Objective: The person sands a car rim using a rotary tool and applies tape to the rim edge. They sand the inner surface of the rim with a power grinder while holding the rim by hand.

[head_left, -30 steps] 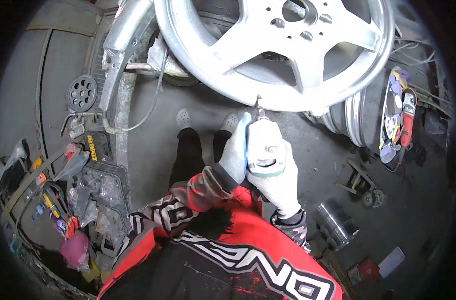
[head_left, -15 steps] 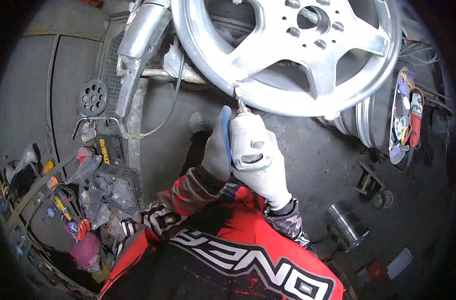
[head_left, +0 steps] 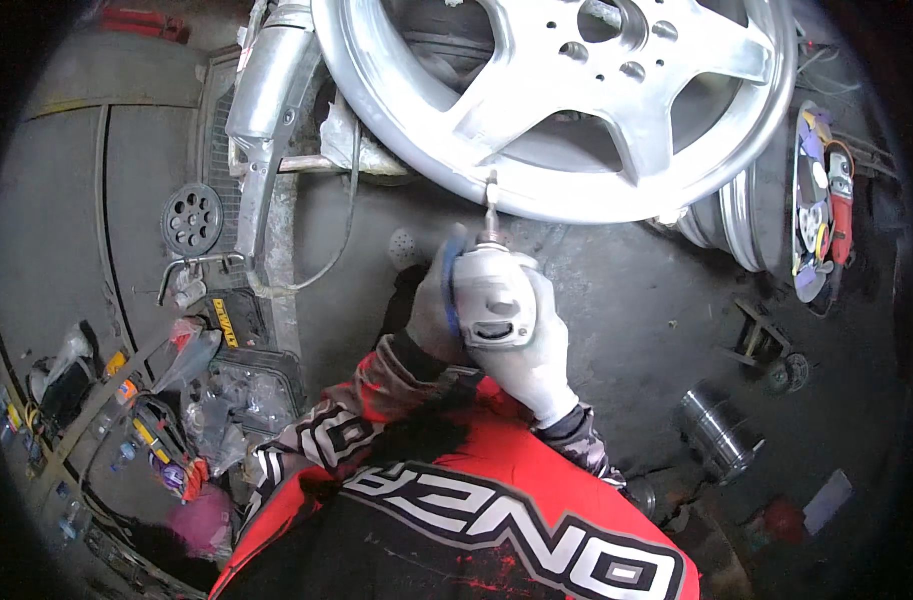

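Observation:
A silver five-spoke alloy wheel [head_left: 644, 140] fills the upper middle. Below it, a pale handheld rotary power tool [head_left: 493, 292] points upward, its slim bit [head_left: 491, 195] at the lower-left rim face; whether the tip touches is unclear. My left hand [head_left: 431, 315], in a grey-blue glove, is closed on the tool's left side. My right hand [head_left: 536, 360], in a white glove, grips the tool from the right and beneath, with its fingers mostly hidden behind the tool body.
A metal arm [head_left: 261, 95] and a hose [head_left: 332, 262] stand left of the wheel. Another rim [head_left: 736, 225], a board of discs [head_left: 808, 268] and a red angle grinder [head_left: 841, 225] are at right. Bags and boxes [head_left: 246, 390] crowd the lower left; a metal cylinder [head_left: 716, 435] lies lower right.
Both hands and the tool have moved left along the rim, then slightly back to the right over the last half second. The view has shifted a little.

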`<action>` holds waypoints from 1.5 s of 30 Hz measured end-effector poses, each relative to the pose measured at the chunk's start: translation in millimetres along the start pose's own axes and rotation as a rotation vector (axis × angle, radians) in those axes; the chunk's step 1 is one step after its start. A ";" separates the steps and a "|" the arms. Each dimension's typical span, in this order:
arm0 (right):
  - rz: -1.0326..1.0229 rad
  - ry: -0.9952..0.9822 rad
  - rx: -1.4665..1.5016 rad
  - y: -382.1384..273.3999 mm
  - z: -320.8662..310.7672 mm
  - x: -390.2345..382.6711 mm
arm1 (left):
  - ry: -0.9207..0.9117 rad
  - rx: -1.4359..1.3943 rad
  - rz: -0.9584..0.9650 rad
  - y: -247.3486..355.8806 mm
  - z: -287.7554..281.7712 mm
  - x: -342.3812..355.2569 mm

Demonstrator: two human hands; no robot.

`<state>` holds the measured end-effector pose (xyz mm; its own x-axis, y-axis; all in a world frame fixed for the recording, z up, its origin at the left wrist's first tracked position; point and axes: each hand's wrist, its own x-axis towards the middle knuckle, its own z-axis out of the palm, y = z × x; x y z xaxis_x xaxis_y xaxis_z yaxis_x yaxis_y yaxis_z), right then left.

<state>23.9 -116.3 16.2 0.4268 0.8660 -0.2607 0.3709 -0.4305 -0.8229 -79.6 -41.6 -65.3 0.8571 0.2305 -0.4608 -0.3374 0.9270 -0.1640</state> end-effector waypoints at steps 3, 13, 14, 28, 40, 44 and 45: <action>-0.017 -0.060 0.020 -0.3 4.7 2.1 | -0.097 -0.008 -0.002 8.8 -3.5 -7.0; 0.053 0.037 -0.034 13.8 8.3 -7.9 | 0.038 -0.020 -0.013 1.3 20.3 -6.9; -0.006 0.017 -0.019 11.8 9.6 -4.8 | 0.043 -0.012 0.016 4.6 15.8 -9.8; 0.030 0.078 -0.124 38.3 -22.4 -18.1 | 0.072 -0.019 -0.094 -29.6 9.5 30.9; -0.205 0.131 0.132 41.1 21.1 -3.2 | 0.100 0.097 0.064 11.0 16.6 -13.3; -0.197 0.119 0.089 42.7 20.7 -1.4 | 0.048 0.054 0.057 12.4 13.0 -8.7; -0.189 0.139 0.122 45.0 17.0 -3.1 | 0.044 0.048 -0.012 10.9 11.8 -4.3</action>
<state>25.3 -134.0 -28.6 0.4712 0.8815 -0.0314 0.3565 -0.2229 -0.9073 -82.4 -28.9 -54.9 0.8425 0.2073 -0.4972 -0.3075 0.9429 -0.1280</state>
